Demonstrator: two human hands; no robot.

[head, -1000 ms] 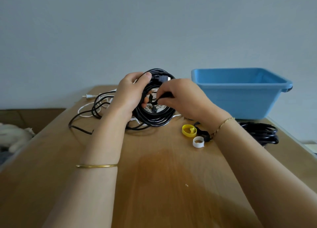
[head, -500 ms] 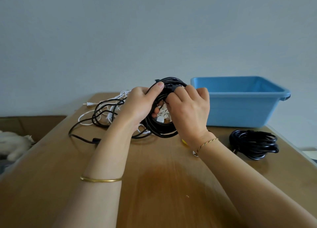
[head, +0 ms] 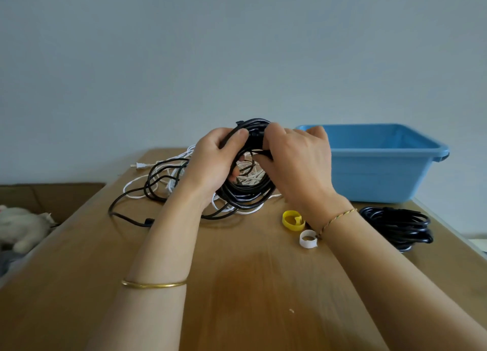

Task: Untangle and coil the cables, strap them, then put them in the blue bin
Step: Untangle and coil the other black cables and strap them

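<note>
Both of my hands hold a coil of black cable point(head: 246, 196) upright above the far middle of a wooden table point(head: 250, 292). My left hand point(head: 213, 163) is wrapped around the coil's left side, thumb pressed over the top strands. My right hand point(head: 297, 163) is curled over the top right of the coil, fingertips gripping the strands beside my left thumb. A second ago my right hand was pinching lower down, in the coil's centre; it has since climbed to the top. Half a second ago my right wrist hid the loose straps; now a yellow strap point(head: 291, 220) and a white strap point(head: 307, 239), each rolled into a ring, show on the table just left of that wrist. The blue bin point(head: 382, 171) stands at the table's far right, behind my right hand. A second black coil point(head: 398, 225) lies flat on the table in front of the bin. Under and left of the held coil, a loose black cable point(head: 149, 221) loops over the wood, tangled with a white cable point(head: 250, 175) whose plug point(head: 139, 165) points left. I wear a gold bangle point(head: 154, 284) on my left forearm and a thin cord bracelet point(head: 337, 217) on my right wrist. A plain pale wall fills the background. Beyond the table's left edge sit a brown cardboard box point(head: 52, 195) and something white and fluffy point(head: 23, 226).
</note>
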